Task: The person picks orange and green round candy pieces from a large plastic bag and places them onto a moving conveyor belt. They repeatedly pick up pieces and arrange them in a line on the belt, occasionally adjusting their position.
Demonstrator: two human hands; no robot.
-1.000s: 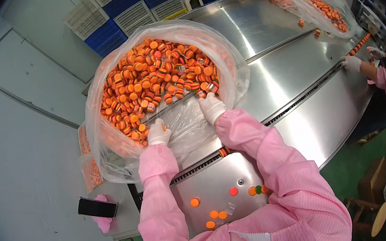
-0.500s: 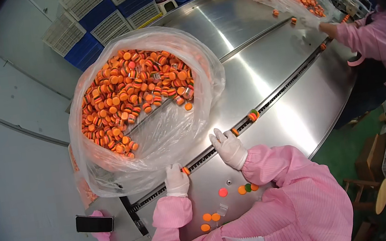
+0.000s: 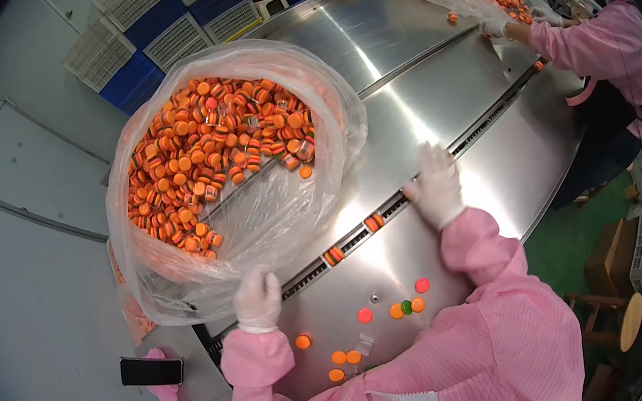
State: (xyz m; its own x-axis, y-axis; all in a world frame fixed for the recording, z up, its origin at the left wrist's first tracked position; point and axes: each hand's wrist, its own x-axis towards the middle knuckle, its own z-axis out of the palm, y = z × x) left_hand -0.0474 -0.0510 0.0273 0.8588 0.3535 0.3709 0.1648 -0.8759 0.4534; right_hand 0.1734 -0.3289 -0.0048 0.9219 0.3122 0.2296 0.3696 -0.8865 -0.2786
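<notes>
My gloved left hand (image 3: 259,299) is raised beside the near edge of the plastic bag, close to the left end of a narrow conveyor track (image 3: 358,236). Its fingers look bent and slightly blurred, and their inner side is hidden. My gloved right hand (image 3: 437,185) lies open across the track farther right, fingers stretched out. Between my hands, one burger-shaped layered piece (image 3: 333,256) and another layered piece (image 3: 374,222) sit in the track. An orange round piece (image 3: 303,341) lies on the steel table (image 3: 405,343) below my left hand.
A large clear bag (image 3: 343,124) full of orange layered pieces stands beyond the track. Near me lie loose orange discs (image 3: 339,357), red discs (image 3: 364,316) and a green disc (image 3: 406,307). A phone (image 3: 152,370) is at left. A co-worker's hands (image 3: 495,29) touch another bag.
My right hand has moved right along the track and opened out; my left hand has shifted left off the track. The layered pieces have travelled left. An orange piece now lies below my left hand.
</notes>
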